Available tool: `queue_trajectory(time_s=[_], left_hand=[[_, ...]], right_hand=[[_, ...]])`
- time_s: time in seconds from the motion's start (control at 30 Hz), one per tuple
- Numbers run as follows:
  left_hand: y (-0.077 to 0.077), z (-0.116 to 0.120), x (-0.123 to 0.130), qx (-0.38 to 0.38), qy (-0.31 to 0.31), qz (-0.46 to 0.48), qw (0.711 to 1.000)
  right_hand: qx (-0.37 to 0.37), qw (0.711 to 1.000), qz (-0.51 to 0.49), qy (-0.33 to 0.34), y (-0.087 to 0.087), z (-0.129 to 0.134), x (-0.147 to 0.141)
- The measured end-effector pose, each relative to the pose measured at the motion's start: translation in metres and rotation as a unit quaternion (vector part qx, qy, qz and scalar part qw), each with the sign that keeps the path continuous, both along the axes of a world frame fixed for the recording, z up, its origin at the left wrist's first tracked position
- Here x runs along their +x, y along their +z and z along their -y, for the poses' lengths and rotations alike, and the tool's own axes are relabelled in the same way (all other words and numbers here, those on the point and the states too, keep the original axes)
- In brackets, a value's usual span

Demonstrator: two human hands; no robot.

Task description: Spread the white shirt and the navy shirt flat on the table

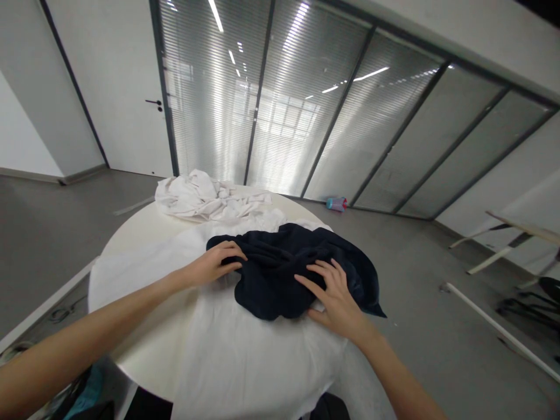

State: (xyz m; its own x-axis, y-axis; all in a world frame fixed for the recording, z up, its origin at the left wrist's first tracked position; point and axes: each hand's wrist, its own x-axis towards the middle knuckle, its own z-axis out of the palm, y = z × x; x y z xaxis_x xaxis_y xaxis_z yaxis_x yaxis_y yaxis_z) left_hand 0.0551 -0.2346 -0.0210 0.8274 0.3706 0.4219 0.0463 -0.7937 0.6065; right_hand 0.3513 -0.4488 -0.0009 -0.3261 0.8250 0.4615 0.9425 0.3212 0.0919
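Your bare forearms (116, 318) reach forward and inward; your left hand (217, 262) bends its fingers (231, 252), your right hand (338, 296) spreads its own, back upward.

A white door (118, 87) adjoins dark-framed glass panels (214, 105) with blinds (289, 140), above a grey floor (420, 256)

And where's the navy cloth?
In the head view, the navy cloth sits just right of centre, bunched on the spread white cloth on the round table, with the left fingers and right fingers touching it.

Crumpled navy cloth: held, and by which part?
Left hand touches the crumpled navy cloth near its left end, right hand its right half; grip cannot be told.
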Motion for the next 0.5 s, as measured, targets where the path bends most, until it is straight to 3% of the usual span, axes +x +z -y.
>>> queue_trajectory(time_s=[0.07, 0.13, 0.2, 0.3, 0.4, 0.5], left_hand=[[0.011, 0.002, 0.007, -0.052, 0.018, 0.035, 0.998], [0.021, 0.002, 0.014, -0.146, 0.054, 0.067, 0.986], [0.028, -0.002, 0.020, -0.256, 0.105, 0.089, 0.957], [0.028, -0.010, 0.022, -0.388, 0.157, 0.077, 0.905], [0.021, -0.014, 0.017, -0.481, 0.141, 0.030, 0.865], [0.012, -0.016, 0.007, -0.460, 0.066, 0.004, 0.886]], right_hand=[[0.040, 0.998, -0.030, 0.024, 0.002, -0.008, -0.005], [0.068, 0.990, -0.122, 0.032, 0.006, -0.017, -0.005], [0.062, 0.965, -0.255, -0.005, 0.009, -0.028, -0.002], [-0.010, 0.910, -0.403, -0.097, 0.008, -0.046, 0.003], [-0.084, 0.896, -0.420, -0.119, -0.002, -0.061, 0.009], [-0.147, 0.898, -0.396, -0.120, -0.010, -0.067, 0.013]])
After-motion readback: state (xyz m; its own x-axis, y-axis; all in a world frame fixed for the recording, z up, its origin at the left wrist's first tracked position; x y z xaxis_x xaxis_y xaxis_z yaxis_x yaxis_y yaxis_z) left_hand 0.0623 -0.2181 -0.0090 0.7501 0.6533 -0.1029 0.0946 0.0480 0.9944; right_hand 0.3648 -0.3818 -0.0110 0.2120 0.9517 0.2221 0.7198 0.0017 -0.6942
